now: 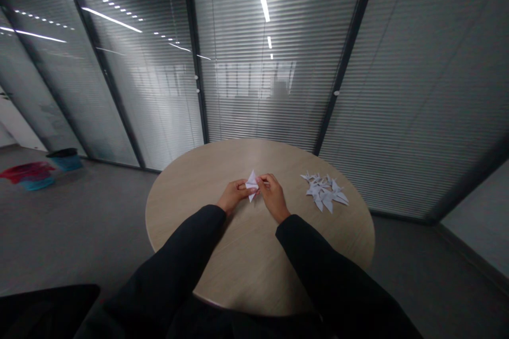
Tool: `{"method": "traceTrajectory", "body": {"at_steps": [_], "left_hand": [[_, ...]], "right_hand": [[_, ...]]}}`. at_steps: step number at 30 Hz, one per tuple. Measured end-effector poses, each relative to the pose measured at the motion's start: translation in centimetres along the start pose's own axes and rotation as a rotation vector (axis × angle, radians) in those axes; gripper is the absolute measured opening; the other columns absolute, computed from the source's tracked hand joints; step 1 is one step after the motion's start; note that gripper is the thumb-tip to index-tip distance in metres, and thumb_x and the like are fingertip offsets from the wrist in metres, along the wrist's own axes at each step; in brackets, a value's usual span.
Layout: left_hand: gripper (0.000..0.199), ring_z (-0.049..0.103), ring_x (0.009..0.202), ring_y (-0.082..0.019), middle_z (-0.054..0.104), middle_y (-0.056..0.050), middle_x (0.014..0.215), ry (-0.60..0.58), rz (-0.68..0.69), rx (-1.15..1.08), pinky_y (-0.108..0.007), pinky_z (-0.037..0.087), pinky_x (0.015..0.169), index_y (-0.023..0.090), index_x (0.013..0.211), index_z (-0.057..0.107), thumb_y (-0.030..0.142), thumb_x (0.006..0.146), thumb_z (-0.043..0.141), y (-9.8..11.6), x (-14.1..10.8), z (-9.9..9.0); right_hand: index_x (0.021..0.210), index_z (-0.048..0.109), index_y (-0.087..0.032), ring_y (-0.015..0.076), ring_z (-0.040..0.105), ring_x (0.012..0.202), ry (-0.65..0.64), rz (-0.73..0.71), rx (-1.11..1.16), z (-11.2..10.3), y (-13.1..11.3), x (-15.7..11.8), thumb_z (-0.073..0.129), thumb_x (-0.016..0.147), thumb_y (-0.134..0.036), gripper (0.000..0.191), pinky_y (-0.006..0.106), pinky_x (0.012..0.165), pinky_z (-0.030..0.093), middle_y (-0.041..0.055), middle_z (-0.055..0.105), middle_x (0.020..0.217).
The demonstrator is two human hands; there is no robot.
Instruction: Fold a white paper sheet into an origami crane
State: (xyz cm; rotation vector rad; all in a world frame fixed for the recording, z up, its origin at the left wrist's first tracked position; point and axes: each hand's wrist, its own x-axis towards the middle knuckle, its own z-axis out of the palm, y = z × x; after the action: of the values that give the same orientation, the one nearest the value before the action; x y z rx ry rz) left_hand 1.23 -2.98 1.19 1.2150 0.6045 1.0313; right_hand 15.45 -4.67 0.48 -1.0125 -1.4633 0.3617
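Between my two hands is a small piece of folded white paper, with pointed tips sticking out at its top and bottom. My left hand pinches its left side between thumb and fingers. On the right side, the closed fingers of my right hand grip the same paper, hiding that part of it. Both hands are just above the middle of the round wooden table. To the right of my right hand lies a loose pile of folded white paper cranes, several of them overlapping.
Glass partitions with closed blinds stand right behind the table. Two bins are on the floor at the left, one with a red liner and one with a black liner. A dark chair-like shape fills the lower left corner.
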Motion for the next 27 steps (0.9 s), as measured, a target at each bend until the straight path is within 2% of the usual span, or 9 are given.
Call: {"method": "traceTrajectory", "body": {"at_steps": [7, 10, 17, 21, 23, 27], "left_hand": [[0.05, 0.063, 0.071, -0.016, 0.067, -0.01, 0.076, 0.011, -0.019, 0.022, -0.028, 0.045, 0.076, 0.007, 0.086, 0.065, 0.032, 0.049, 0.086, 0.2, -0.1, 0.1], [0.052, 0.062, 0.07, -0.015, 0.067, -0.01, 0.075, 0.013, -0.028, 0.039, -0.027, 0.045, 0.074, 0.007, 0.085, 0.065, 0.034, 0.046, 0.087, 0.2, -0.1, 0.1], [0.049, 0.055, 0.062, -0.012, 0.065, -0.008, 0.071, 0.018, -0.04, 0.148, -0.024, 0.04, 0.065, 0.006, 0.077, 0.065, 0.038, 0.046, 0.085, 0.2, -0.1, 0.1], [0.049, 0.055, 0.064, -0.012, 0.065, -0.008, 0.072, 0.018, -0.042, 0.164, -0.024, 0.04, 0.064, 0.005, 0.079, 0.067, 0.04, 0.048, 0.083, 0.3, -0.1, 0.1], [0.049, 0.053, 0.062, -0.011, 0.064, -0.007, 0.071, 0.022, -0.047, 0.169, -0.023, 0.039, 0.063, 0.005, 0.081, 0.068, 0.04, 0.049, 0.083, 0.1, -0.1, 0.0], [0.048, 0.052, 0.062, -0.011, 0.062, -0.006, 0.07, 0.04, -0.037, 0.15, -0.023, 0.039, 0.063, 0.006, 0.081, 0.069, 0.041, 0.05, 0.081, -0.1, 0.0, -0.3]], "right_hand": [[0.081, 0.054, -0.017, 0.0171, 0.057, 0.08, 0.031, 0.005, -0.025, 0.1, -0.1, -0.1, 0.047, 0.087, -0.042, 0.026, 0.031, 0.072, 0.051, 0.0063, 0.055, 0.086], [0.08, 0.053, -0.018, 0.0166, 0.057, 0.08, 0.024, 0.043, 0.007, 0.1, -0.1, -0.1, 0.048, 0.086, -0.042, 0.026, 0.029, 0.068, 0.051, 0.0059, 0.055, 0.087], [0.086, 0.055, -0.016, 0.0161, 0.058, 0.076, -0.077, 0.14, 0.175, 0.1, -0.5, -0.3, 0.06, 0.078, -0.044, 0.029, 0.025, 0.052, 0.05, 0.0059, 0.053, 0.093], [0.086, 0.056, -0.016, 0.0165, 0.058, 0.077, -0.128, 0.143, 0.218, 0.1, -0.7, -0.3, 0.058, 0.078, -0.04, 0.026, 0.023, 0.049, 0.048, 0.0069, 0.051, 0.097], [0.088, 0.057, -0.016, 0.0166, 0.058, 0.081, -0.148, 0.109, 0.204, 0.0, -0.8, -0.3, 0.057, 0.077, -0.034, 0.021, 0.025, 0.056, 0.05, 0.007, 0.051, 0.098], [0.088, 0.061, -0.016, 0.0171, 0.056, 0.093, -0.19, 0.0, 0.12, -0.1, -1.1, -0.2, 0.062, 0.074, -0.029, 0.019, 0.03, 0.082, 0.049, 0.0068, 0.052, 0.1]]}}
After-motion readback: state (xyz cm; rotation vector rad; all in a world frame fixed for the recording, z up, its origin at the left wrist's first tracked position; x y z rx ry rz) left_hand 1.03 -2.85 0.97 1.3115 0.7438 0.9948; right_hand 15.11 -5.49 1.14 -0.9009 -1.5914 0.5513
